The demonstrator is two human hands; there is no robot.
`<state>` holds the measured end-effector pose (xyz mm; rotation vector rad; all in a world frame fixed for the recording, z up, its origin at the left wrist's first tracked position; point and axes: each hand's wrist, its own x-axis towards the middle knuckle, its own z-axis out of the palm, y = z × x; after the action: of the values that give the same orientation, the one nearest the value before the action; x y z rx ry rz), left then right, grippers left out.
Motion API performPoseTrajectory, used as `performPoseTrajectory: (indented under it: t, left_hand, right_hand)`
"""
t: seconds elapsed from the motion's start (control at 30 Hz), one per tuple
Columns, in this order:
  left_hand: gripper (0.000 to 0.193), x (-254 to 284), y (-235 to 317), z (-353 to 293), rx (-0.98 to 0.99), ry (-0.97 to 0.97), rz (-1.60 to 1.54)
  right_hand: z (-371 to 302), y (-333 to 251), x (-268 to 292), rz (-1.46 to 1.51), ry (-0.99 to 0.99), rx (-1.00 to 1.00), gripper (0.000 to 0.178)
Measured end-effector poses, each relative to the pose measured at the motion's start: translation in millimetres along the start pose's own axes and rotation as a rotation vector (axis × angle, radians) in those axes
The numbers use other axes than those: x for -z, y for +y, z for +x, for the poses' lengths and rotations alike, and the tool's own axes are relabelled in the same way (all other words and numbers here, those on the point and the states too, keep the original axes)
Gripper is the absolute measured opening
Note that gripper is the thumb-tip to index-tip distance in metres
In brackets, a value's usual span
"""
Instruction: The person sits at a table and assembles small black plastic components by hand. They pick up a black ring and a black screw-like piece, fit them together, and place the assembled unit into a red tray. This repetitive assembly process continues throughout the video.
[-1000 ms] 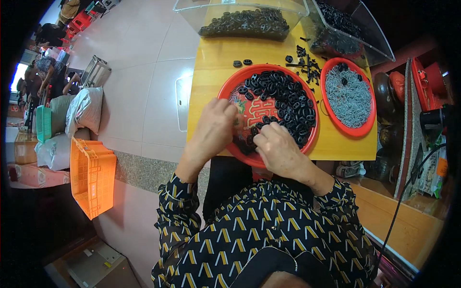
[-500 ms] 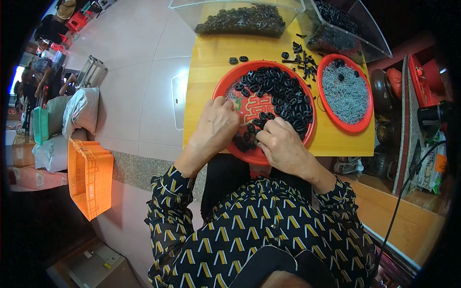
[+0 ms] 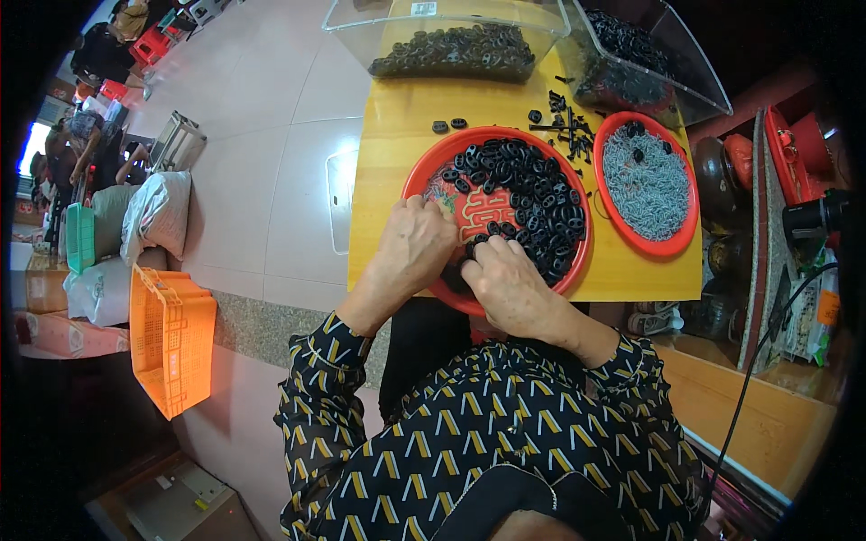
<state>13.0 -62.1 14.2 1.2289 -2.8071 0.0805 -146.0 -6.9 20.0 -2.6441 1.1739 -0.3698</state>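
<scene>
Both hands (image 3: 418, 238) (image 3: 509, 284) curl knuckles-up over the larger red tray (image 3: 587, 225), and whether they grasp anything I cannot tell.

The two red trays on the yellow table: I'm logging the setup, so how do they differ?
The larger tray holds black two-holed pieces; the smaller tray holds mostly silvery pieces. The larger tray has the left hand and right hand at it; the smaller tray has neither. The larger tray juts past the table's front edge; the smaller tray sits behind it. Both are red.
</scene>
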Motion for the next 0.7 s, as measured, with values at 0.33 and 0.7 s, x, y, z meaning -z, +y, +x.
performPoseTrajectory:
  t: [0.33, 0.7]
  left_hand:
    - [0.008, -10, -10, -3, 0.067, 0.378, -0.39]
    - [0.016, -10, -9, -4, 0.25, 0.538, -0.654]
  right_hand:
    - [-7, 16, 9, 0.533, 0.175, -0.106, 0.015]
    - [-13, 25, 9, 0.83, 0.158, -0.239, 0.011]
